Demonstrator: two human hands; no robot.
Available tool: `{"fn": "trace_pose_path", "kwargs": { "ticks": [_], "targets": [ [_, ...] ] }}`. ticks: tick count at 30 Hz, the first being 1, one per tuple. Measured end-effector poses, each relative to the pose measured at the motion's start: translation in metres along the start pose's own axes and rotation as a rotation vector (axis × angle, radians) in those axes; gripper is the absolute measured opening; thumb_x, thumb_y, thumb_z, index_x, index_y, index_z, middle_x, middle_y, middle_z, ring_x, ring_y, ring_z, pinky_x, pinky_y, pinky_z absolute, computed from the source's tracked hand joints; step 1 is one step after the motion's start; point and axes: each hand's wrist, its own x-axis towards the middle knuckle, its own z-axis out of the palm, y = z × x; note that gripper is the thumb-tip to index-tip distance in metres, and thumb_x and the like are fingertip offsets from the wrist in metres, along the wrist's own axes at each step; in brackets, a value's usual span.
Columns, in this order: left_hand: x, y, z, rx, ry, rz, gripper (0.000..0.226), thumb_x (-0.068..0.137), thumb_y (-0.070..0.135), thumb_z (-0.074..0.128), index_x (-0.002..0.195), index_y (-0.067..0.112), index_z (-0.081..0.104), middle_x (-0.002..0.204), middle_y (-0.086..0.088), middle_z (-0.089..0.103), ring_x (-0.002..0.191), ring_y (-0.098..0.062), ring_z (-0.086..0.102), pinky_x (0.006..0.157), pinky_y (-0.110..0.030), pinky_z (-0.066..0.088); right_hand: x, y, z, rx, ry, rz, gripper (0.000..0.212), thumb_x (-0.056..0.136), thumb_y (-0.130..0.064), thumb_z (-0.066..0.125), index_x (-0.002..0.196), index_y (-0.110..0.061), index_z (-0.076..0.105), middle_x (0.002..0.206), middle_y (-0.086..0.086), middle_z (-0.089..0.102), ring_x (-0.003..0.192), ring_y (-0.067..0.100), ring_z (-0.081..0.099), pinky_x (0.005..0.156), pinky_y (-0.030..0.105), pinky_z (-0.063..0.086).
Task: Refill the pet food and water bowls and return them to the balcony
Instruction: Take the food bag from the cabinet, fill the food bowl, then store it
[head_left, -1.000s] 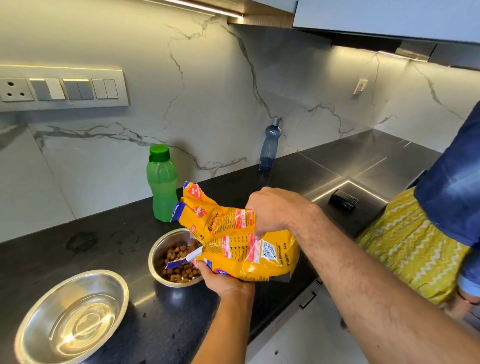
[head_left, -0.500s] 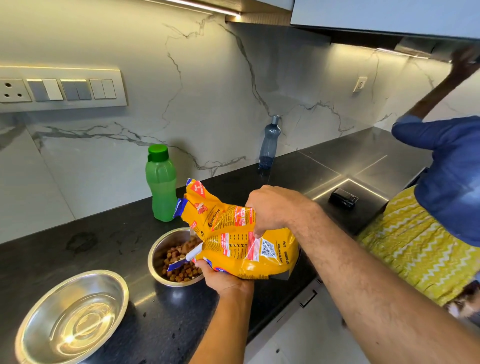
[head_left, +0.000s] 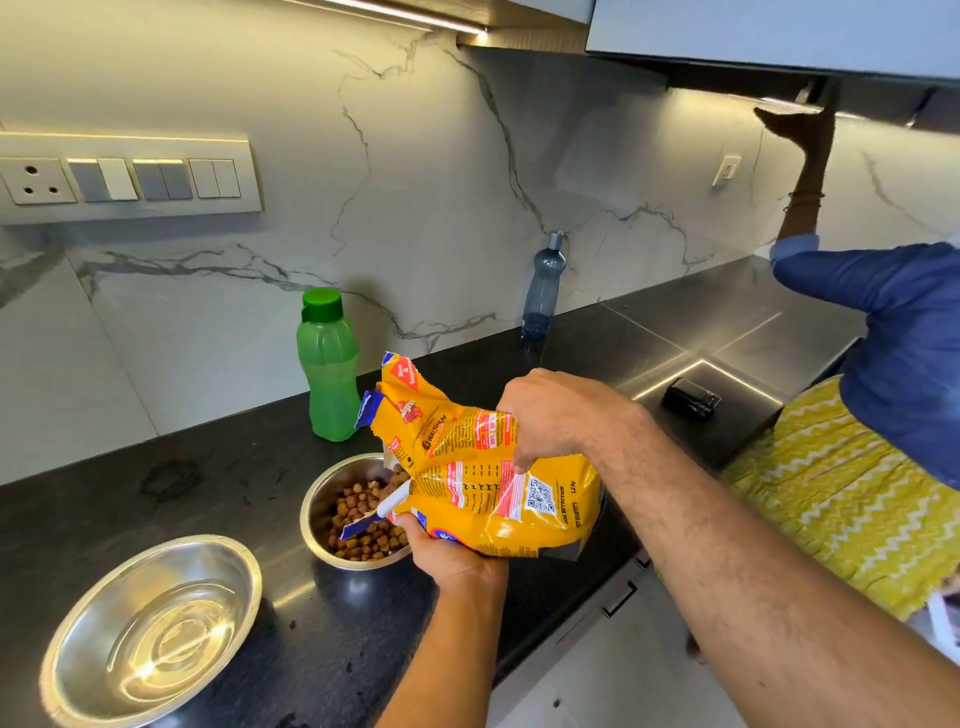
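- Changes since a second ago: your bag has barely shifted over the bowl; the bystander's arm (head_left: 802, 171) at your right has risen to the underside of the upper cabinet.
- Kibble bag (head_left: 483, 467): yellow, tipped on its side, torn mouth directly over the food bowl.
- Right hand (head_left: 550, 415): your fingers are curled tight, pinching the bag's upper fold.
- Left hand (head_left: 447, 551): cups the bag from beneath near its mouth, fingers wrapped on the film.
- Food bowl (head_left: 358, 512): steel, on the black counter (head_left: 208, 483), holding a layer of brown kibble, partly hidden by the bag.
- Water bowl (head_left: 150, 629): steel, near the counter's front edge to your left; looks to hold clear water.
- Green bottle (head_left: 327, 364): capped, upright, just behind the food bowl.
- Grey bottle (head_left: 543, 286): upright against the backsplash.
- Risk: tilt further and the slack bag may dump kibble past the rim.
- Risk: the bystander stands close; a bump could jog your right arm.
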Motion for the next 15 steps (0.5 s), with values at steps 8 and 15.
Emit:
{"fn": "trace_pose_path", "kwargs": {
  "ticks": [8, 15],
  "targets": [
    [-0.0032, 0.0014, 0.0005, 0.002, -0.021, 0.019, 0.066, 0.087, 0.081, 0.037, 0.121, 0.034, 0.068, 0.118, -0.004, 0.075, 0.105, -0.03, 0.072, 0.092, -0.051, 0.055, -0.0016, -0.0017, 0.0005, 0.002, 0.011, -0.016, 0.03, 0.082, -0.032, 0.086, 0.095, -0.029, 0.06, 0.081, -0.01, 0.056, 0.084, 0.014, 0.06, 0.073, 0.033, 0.048],
    [-0.0016, 0.0016, -0.0011, 0.007, 0.012, 0.034, 0.063, 0.09, 0.078, 0.036, 0.122, 0.033, 0.067, 0.115, -0.003, 0.075, 0.115, -0.034, 0.065, 0.103, -0.056, 0.047, -0.0025, 0.0002, 0.0038, -0.003, 0.016, -0.017, 0.031, 0.082, -0.033, 0.086, 0.082, -0.029, 0.056, 0.081, -0.01, 0.057, 0.084, 0.014, 0.061, 0.07, 0.032, 0.046]
  ]
}}
